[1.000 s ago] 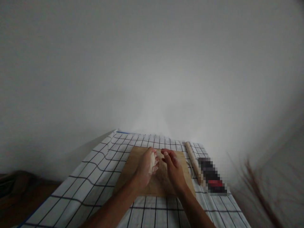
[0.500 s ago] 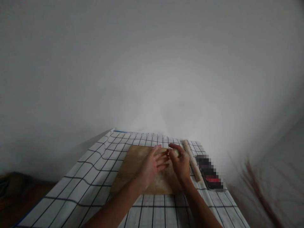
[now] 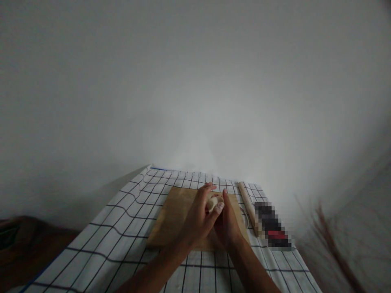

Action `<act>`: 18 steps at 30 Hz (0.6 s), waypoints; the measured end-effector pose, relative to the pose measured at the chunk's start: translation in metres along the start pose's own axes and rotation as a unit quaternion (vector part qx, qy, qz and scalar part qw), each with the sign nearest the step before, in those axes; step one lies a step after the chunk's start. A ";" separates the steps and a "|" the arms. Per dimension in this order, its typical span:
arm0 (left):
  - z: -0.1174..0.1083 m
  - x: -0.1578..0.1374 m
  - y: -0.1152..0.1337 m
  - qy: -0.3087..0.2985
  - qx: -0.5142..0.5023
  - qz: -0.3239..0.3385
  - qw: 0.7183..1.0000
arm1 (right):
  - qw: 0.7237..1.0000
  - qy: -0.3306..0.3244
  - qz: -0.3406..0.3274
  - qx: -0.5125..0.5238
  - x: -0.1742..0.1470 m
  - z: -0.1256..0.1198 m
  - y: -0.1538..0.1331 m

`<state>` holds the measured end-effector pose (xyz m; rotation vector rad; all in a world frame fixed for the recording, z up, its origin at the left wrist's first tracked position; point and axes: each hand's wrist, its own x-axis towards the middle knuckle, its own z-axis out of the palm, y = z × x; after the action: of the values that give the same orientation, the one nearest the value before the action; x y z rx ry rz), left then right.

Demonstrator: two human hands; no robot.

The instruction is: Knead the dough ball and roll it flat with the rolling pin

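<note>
A small pale lump of dough (image 3: 213, 203) is cupped between my two hands above the wooden board. My left hand (image 3: 198, 215) curls around its left side, thumb across the front and fingers over the far side. Against the right side of the lump presses my right hand (image 3: 227, 221), its thumb pointing up; its other fingers are largely hidden behind the dough and my left hand. Under both hands lies the wooden board (image 3: 171, 213), partly covered by my forearms.
Right of the board, a wooden rolling pin (image 3: 249, 207) lies lengthwise on the checked tablecloth (image 3: 122, 215). Beside it is a pixelated dark object with a red band (image 3: 271, 224). A pale wall (image 3: 195, 101) rises behind the table. Thin reddish branches (image 3: 330, 240) stand at the right.
Half a second ago my right hand held the dough alone and my left hand was open beside it. Now the hands have come together, with the left curled around the dough.
</note>
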<state>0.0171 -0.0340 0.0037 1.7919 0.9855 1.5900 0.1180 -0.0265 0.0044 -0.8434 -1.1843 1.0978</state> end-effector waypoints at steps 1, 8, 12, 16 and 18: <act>-0.001 0.001 -0.003 -0.001 0.034 0.025 0.999 | 0.995 -0.029 0.048 0.086 -0.003 0.003 -0.003; -0.015 0.013 -0.014 0.047 0.049 -0.049 0.996 | 0.927 -0.152 0.187 0.289 -0.012 0.004 -0.020; -0.020 0.017 -0.005 0.077 -0.042 -0.092 0.992 | 0.967 -0.110 0.121 0.196 -0.009 0.006 -0.009; -0.020 0.021 -0.002 0.089 -0.135 -0.157 0.974 | 0.991 -0.049 0.066 0.101 -0.004 0.002 0.006; -0.019 0.022 -0.002 0.074 -0.167 -0.200 0.963 | 0.996 -0.042 0.041 0.063 -0.002 -0.003 0.009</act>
<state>-0.0010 -0.0161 0.0179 1.1755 0.9988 1.5354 0.1188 -0.0255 -0.0046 -0.7601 -1.1457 1.2732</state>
